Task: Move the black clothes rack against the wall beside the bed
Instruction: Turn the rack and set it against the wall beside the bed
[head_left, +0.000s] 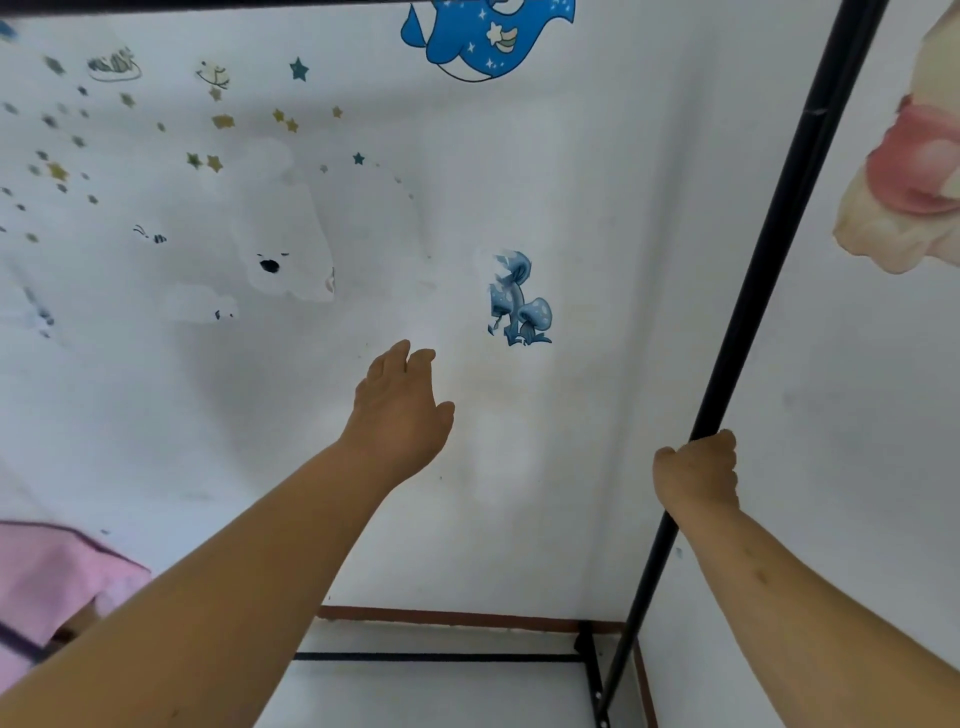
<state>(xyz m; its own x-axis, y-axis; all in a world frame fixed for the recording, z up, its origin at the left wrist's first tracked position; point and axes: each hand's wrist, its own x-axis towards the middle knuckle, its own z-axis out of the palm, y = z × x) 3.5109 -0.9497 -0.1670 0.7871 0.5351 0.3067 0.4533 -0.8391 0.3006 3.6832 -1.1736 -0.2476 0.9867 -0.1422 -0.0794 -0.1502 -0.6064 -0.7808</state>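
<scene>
The rack (748, 332) is a frame of thin, smooth black tubes. Three of its bars show: one long upright slanting up the right of the view, one low rail (441, 657) running level just above the floor, and a top bar along the upper edge. The upright and low rail meet at a corner foot by the brown skirting (467, 618), close against the wall (571, 182).

The wall is matt white and carries stickers: one blue whale (483, 36), one white bear (283, 249), one clump of blue mushrooms (519, 301), and a scatter of small gold and teal stars.

Two bare hands show. The right hand (698, 470) is clenched around the upright, about midway up it. The left hand (400, 410) is loose and holds nothing, fingers reaching toward the wall, well left of the upright and below the mushrooms. A soft pink cloth (47, 577) lies at the lower left; a blurred pink and cream fabric (914, 166) hangs right of the upright.
</scene>
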